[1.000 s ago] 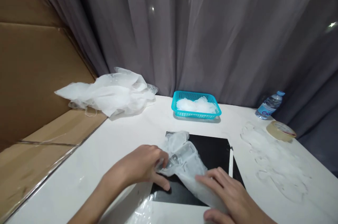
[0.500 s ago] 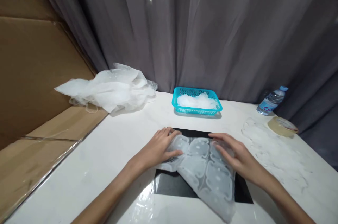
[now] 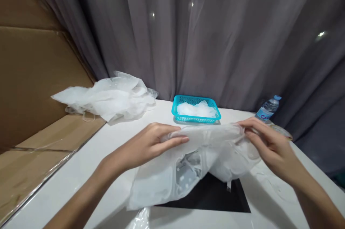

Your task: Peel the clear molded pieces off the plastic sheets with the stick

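A translucent white plastic sheet (image 3: 153,178) with rounded, see-through patterned patches hangs between my hands, raised above a black rectangular mat (image 3: 215,196). My left hand (image 3: 161,139) pinches its upper left edge between thumb and fingers. At the upper right, my right hand (image 3: 265,141) grips the same edge, with thumb and forefinger closed on it. The lower part droops and partly covers the mat. Whether the sheet is one layer or folded, I cannot tell.
Behind the sheet stands a turquoise basket (image 3: 175,114) holding white filmy material (image 3: 196,109). Crumpled white plastic (image 3: 115,96) lies at the back left beside a cardboard box (image 3: 35,78). At the right are a water bottle (image 3: 269,108) and a partly hidden tape roll (image 3: 283,132). A grey curtain (image 3: 215,35) hangs behind.
Both hands have lifted the plastic sheet off the mat, and its upper edge is now stretched between them. My right hand has moved right and up. The view has shifted slightly.
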Demonstrator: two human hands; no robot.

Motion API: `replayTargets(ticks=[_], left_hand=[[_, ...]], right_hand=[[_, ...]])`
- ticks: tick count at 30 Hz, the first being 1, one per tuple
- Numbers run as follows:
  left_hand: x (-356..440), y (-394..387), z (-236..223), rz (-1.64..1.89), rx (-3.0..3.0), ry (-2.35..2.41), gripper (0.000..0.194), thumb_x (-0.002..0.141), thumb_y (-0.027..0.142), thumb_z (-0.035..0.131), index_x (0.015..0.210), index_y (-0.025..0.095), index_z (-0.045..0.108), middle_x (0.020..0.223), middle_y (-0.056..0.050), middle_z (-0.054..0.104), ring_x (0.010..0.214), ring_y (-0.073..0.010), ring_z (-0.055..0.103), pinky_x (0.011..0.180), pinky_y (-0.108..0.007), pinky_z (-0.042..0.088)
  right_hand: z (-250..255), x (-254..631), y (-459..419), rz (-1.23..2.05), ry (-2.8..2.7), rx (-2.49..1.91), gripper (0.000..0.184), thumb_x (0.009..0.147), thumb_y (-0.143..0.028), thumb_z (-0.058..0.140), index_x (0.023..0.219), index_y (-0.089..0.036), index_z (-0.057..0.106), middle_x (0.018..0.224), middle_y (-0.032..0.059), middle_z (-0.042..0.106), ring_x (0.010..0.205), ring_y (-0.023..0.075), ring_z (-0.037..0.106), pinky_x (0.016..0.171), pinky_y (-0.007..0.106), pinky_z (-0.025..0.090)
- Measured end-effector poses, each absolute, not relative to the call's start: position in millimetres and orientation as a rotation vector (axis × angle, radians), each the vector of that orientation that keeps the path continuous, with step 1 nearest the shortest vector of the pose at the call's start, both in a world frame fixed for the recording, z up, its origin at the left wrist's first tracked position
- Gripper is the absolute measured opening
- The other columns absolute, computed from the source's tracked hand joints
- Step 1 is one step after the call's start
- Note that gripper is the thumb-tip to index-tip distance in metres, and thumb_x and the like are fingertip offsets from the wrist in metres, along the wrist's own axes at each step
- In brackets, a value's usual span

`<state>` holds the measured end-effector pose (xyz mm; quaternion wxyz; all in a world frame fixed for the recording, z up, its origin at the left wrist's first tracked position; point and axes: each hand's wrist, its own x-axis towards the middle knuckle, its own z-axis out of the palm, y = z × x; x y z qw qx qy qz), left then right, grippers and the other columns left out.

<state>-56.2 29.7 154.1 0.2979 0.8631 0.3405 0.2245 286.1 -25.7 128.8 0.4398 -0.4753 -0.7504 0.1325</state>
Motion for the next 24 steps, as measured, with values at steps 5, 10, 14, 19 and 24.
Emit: replayTargets(ticks=[5, 10, 14, 19, 24], left_hand=[[-51, 24, 203, 0.728, 2.101, 0.77, 0.043, 0.103, 0.041, 0.062, 0.067, 0.019, 0.055, 0.061, 0.006, 0.041, 0.054, -0.009, 0.04, 0.05, -0.021, 0.032], [-47, 49, 200, 0.732, 1.923, 0.785, 0.048, 0.101, 0.049, 0.062, 0.065, 0.018, 0.058, 0.062, 0.004, 0.05, 0.052, -0.0091, 0.045, 0.047, -0.021, 0.031], [-48, 69, 184, 0.546, 2.074, 0.858, 0.049, 0.104, 0.049, 0.059, 0.07, 0.016, 0.073, 0.06, 0.002, 0.056, 0.052, -0.0087, 0.045, 0.048, -0.021, 0.032], [-47, 67, 187, 0.629, 2.199, 0.908, 0.042, 0.105, 0.047, 0.061, 0.077, 0.018, 0.072, 0.067, 0.003, 0.062, 0.057, -0.0089, 0.055, 0.054, -0.019, 0.041], [-43, 64, 192, 0.629, 2.119, 0.881, 0.035, 0.103, 0.044, 0.063, 0.08, 0.019, 0.066, 0.07, 0.004, 0.066, 0.055, -0.0095, 0.061, 0.052, -0.018, 0.046]], right_hand=[[178, 293, -40, 0.583, -1.583, -1.217, 0.014, 0.097, -0.036, 0.066, 0.101, -0.026, 0.076, 0.095, 0.0021, 0.074, 0.075, 0.0176, 0.066, 0.059, 0.024, 0.048], [193, 281, -13, 0.599, -1.532, -1.221, 0.016, 0.085, -0.035, 0.07, 0.091, -0.022, 0.077, 0.089, 0.0034, 0.074, 0.071, 0.0171, 0.063, 0.056, 0.023, 0.044], [172, 277, 19, 0.75, -1.716, -1.286, 0.026, 0.085, -0.039, 0.06, 0.093, -0.019, 0.075, 0.086, 0.0028, 0.074, 0.066, 0.016, 0.06, 0.056, 0.024, 0.044], [157, 284, 21, 0.672, -1.865, -1.283, 0.029, 0.096, -0.033, 0.048, 0.097, -0.022, 0.075, 0.093, 0.0011, 0.075, 0.086, 0.0197, 0.068, 0.079, 0.028, 0.053], [163, 293, 14, 0.645, -1.943, -1.273, 0.03, 0.101, -0.035, 0.047, 0.098, -0.025, 0.075, 0.104, 0.0007, 0.076, 0.103, 0.0224, 0.069, 0.093, 0.028, 0.052]])
